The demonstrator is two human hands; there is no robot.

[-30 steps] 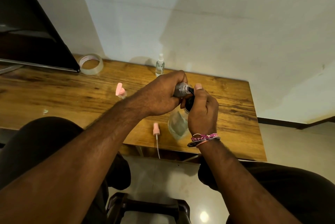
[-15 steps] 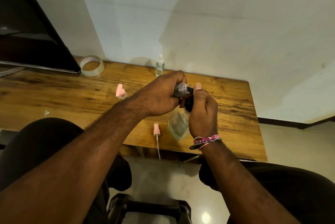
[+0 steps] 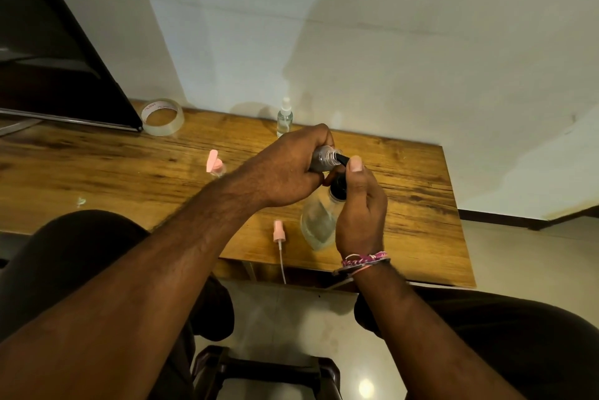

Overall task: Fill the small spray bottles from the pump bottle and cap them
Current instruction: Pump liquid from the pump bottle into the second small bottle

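We see the left hand (image 3: 285, 169) with its fingers curled round a small uncapped spray bottle (image 3: 322, 158), tilted so its mouth meets the black nozzle of the pump bottle (image 3: 319, 221), which stands at 5 o'clock on the table (image 3: 113, 169). The right hand (image 3: 359, 215) grips the pump head, thumb pressing on top. A capped spray bottle (image 3: 284, 117) stands at 12 o'clock by the white wall, a tape roll (image 3: 162, 117) at 10 o'clock, and a loose pink sprayer (image 3: 278, 231) lies at 6 o'clock.
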